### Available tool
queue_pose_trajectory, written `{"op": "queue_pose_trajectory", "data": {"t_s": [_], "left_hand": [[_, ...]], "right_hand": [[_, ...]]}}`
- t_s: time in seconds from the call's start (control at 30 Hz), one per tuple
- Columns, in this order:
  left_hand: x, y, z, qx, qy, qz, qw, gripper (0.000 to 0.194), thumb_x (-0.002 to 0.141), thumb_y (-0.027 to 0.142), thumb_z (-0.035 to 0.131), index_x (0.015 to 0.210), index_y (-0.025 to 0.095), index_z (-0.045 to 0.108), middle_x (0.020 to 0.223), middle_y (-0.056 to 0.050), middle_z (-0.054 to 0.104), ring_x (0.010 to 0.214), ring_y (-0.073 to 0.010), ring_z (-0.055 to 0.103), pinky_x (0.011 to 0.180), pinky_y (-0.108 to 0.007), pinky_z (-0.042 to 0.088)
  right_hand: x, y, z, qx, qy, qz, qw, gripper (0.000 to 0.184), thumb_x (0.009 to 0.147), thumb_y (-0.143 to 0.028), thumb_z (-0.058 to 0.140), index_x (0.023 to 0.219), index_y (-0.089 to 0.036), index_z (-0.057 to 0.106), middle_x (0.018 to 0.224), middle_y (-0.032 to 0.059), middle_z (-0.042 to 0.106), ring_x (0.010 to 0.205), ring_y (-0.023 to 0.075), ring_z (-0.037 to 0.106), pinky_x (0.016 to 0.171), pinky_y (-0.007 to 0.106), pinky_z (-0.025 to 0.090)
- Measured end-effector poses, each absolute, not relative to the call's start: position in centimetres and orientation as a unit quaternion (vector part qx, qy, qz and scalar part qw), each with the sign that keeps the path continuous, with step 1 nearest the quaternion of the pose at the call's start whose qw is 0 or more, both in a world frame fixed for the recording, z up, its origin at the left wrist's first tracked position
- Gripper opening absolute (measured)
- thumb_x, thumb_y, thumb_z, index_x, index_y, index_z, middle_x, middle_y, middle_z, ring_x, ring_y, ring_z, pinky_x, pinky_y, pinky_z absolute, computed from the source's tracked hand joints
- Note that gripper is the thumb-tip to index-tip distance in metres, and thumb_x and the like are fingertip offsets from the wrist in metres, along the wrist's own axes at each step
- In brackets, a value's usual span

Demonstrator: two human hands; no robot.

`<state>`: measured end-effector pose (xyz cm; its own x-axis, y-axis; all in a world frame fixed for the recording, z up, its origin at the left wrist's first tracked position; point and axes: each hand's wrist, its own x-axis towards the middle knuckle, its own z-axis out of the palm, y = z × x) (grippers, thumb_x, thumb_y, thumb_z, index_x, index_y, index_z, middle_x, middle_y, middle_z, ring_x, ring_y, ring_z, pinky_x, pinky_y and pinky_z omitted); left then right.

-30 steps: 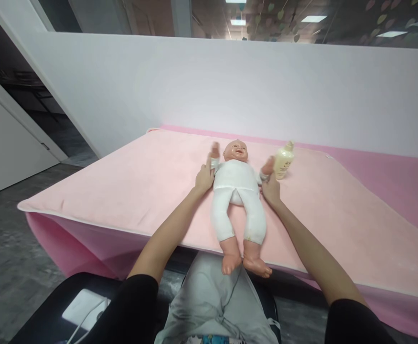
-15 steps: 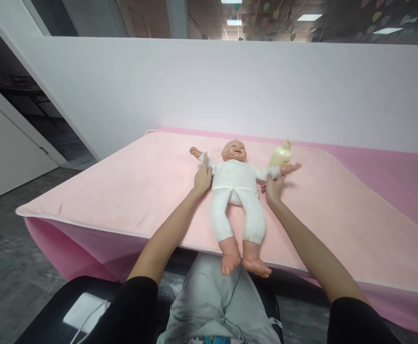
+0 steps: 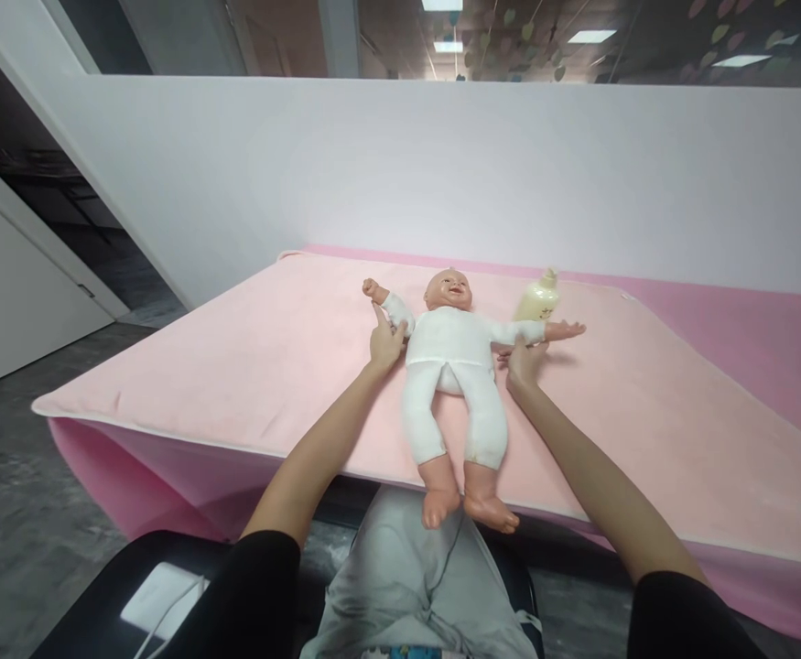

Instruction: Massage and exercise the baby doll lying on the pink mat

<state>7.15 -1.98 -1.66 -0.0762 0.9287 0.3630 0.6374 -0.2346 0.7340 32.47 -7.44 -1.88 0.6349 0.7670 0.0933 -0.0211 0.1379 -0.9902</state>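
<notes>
A baby doll [image 3: 452, 366] in a white suit lies on its back on the pink padded table [image 3: 249, 366], feet over the near edge. Its arms are spread out to both sides. My left hand [image 3: 385, 342] grips the doll's arm on the left side, fingers closed round the sleeve. My right hand [image 3: 522, 357] holds the doll's other arm near the elbow from below. A cream lotion bottle [image 3: 539, 298] stands just behind that arm, close to my right hand.
A white partition wall [image 3: 441, 174] runs behind the table. A darker pink surface [image 3: 750, 320] stretches to the right. Grey floor and a doorway lie to the left. My lap in grey cloth [image 3: 414, 577] is at the near edge.
The doll's arms, raised beside its head a second ago, have been drawn outward and now lie spread flat. My hands slid slightly down along the arms.
</notes>
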Motion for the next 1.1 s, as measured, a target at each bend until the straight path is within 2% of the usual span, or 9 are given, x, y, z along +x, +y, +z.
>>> {"op": "queue_pose_trajectory", "data": {"t_s": [0.1,0.2,0.3,0.43,0.57,0.67,0.77,0.93,1.1], "left_hand": [[7.0,-2.3,-1.3,0.736,0.551,0.374,0.12,0.067,0.094,0.032,0.041,0.154,0.023,0.012,0.109,-0.007,0.068,0.084,-0.0178,0.066,0.075,-0.026,0.047],[7.3,-2.6,-1.1,0.803,0.495,0.326,0.067,0.055,0.093,0.024,0.04,0.147,0.032,0.035,0.13,-0.007,0.058,0.102,-0.0209,0.063,0.081,-0.028,0.046],[7.3,-2.0,-1.7,0.76,0.509,0.387,0.116,0.063,0.091,0.021,0.041,0.151,0.027,0.023,0.119,-0.009,0.063,0.095,-0.0198,0.065,0.079,-0.028,0.047],[6.8,-0.6,-2.7,0.602,0.557,0.496,0.286,0.075,0.094,0.026,0.037,0.152,0.018,-0.01,0.086,-0.005,0.069,0.064,-0.0148,0.064,0.065,-0.025,0.048],[6.6,-1.0,-2.4,0.648,0.579,0.453,0.201,0.065,0.097,0.031,0.034,0.154,0.018,0.005,0.073,-0.003,0.067,0.064,-0.016,0.063,0.068,-0.025,0.047],[7.0,-2.0,-1.6,0.73,0.589,0.34,0.07,0.061,0.098,0.036,0.032,0.153,0.02,0.014,0.081,-0.007,0.069,0.072,-0.02,0.065,0.07,-0.027,0.045],[7.5,-2.5,-1.1,0.756,0.589,0.284,0.033,0.062,0.099,0.039,0.028,0.154,0.021,0.006,0.092,-0.009,0.07,0.079,-0.0218,0.066,0.071,-0.027,0.044],[7.8,-2.8,-0.5,0.736,0.619,0.268,0.05,0.075,0.097,0.038,0.031,0.151,0.01,-0.013,0.093,-0.012,0.071,0.077,-0.0237,0.067,0.068,-0.028,0.045],[7.7,-3.4,-0.1,0.772,0.583,0.247,0.057,0.064,0.096,0.03,0.033,0.154,0.023,0.006,0.117,-0.01,0.067,0.096,-0.0229,0.066,0.078,-0.03,0.047]], "right_hand": [[32.6,-7.3,-1.9,-0.641,-0.355,0.253,0.632,0.054,0.085,-0.028,0.045,0.136,-0.021,0.03,0.078,0.0015,0.061,0.048,0.0124,0.053,0.042,0.023,0.042],[33.3,-7.2,-1.8,-0.654,-0.524,0.173,0.518,0.044,0.081,-0.023,0.047,0.125,-0.021,0.049,0.091,0.0061,0.064,0.066,0.0157,0.06,0.058,0.026,0.049],[34.0,-7.1,-1.9,-0.643,-0.577,0.126,0.488,0.041,0.079,-0.022,0.048,0.12,-0.022,0.054,0.094,0.0064,0.065,0.08,0.018,0.061,0.07,0.029,0.051],[34.4,-6.8,-2.2,-0.667,-0.425,0.245,0.56,0.029,0.084,-0.036,0.047,0.107,-0.018,0.05,0.058,-0.001,0.054,0.049,0.0153,0.052,0.048,0.026,0.044],[34.2,-6.8,-2.2,-0.678,-0.434,0.217,0.553,0.029,0.085,-0.035,0.044,0.108,-0.018,0.049,0.062,0.0008,0.055,0.052,0.0158,0.053,0.051,0.026,0.045],[33.6,-7.2,-2.0,-0.674,-0.58,0.086,0.45,0.037,0.084,-0.026,0.041,0.118,-0.02,0.053,0.093,0.0085,0.062,0.076,0.0191,0.059,0.068,0.031,0.048],[33.2,-7.4,-1.9,-0.677,-0.634,0.05,0.37,0.048,0.084,-0.025,0.037,0.13,-0.022,0.05,0.11,0.0122,0.058,0.086,0.0224,0.058,0.075,0.034,0.046],[34.3,-6.7,-2.4,-0.651,-0.584,0.133,0.466,0.042,0.081,-0.027,0.043,0.121,-0.019,0.052,0.099,0.0087,0.064,0.087,0.0223,0.059,0.074,0.032,0.047],[34.4,-6.7,-2.3,-0.701,-0.513,0.15,0.472,0.033,0.086,-0.036,0.04,0.108,-0.015,0.052,0.085,0.0101,0.064,0.072,0.0217,0.056,0.064,0.031,0.043]]}}
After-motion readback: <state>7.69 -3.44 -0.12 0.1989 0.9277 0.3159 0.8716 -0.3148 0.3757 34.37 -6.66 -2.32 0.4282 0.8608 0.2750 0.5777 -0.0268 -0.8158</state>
